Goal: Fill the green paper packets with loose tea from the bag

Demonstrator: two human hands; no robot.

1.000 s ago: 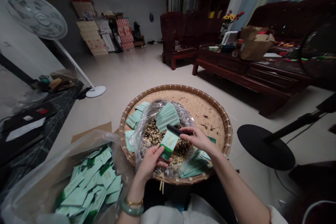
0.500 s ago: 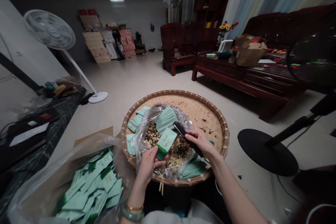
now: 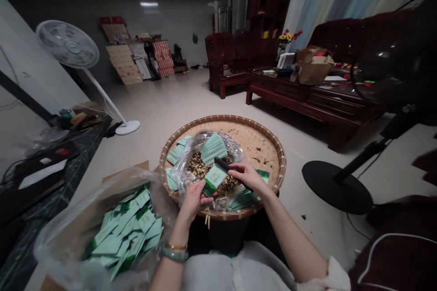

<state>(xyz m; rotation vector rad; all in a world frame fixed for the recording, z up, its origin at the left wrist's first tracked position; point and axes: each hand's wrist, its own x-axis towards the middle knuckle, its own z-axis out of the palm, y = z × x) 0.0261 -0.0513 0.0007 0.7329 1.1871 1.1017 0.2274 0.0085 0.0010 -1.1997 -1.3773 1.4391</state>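
My left hand (image 3: 194,196) is closed on the dark green lower end of a light green sachet (image 3: 215,177). In my right hand (image 3: 248,176) is a slim black handheld bag sealer (image 3: 222,164), its front end lying at the sachet's upper right edge. Whether its jaws are clamped on the edge cannot be made out. Beneath both hands, a clear plastic bag (image 3: 182,168) holds a loose dark and pale dried mix (image 3: 195,166). A fanned stack of green sachets (image 3: 213,148) rests on that mix. All this sits in a round woven bamboo tray (image 3: 266,138).
At lower left, a plastic-lined box (image 3: 61,232) holds many green sachets (image 3: 129,227). More sachets (image 3: 175,154) lie along the tray's left side. A white fan (image 3: 128,127) stands at left, a black fan (image 3: 336,186) at right. Behind is a dark wooden table (image 3: 290,95).
The sealer has come down and left, from above the sachet onto its upper right edge. The sachet has tilted slightly. My view has shifted a little to the right.
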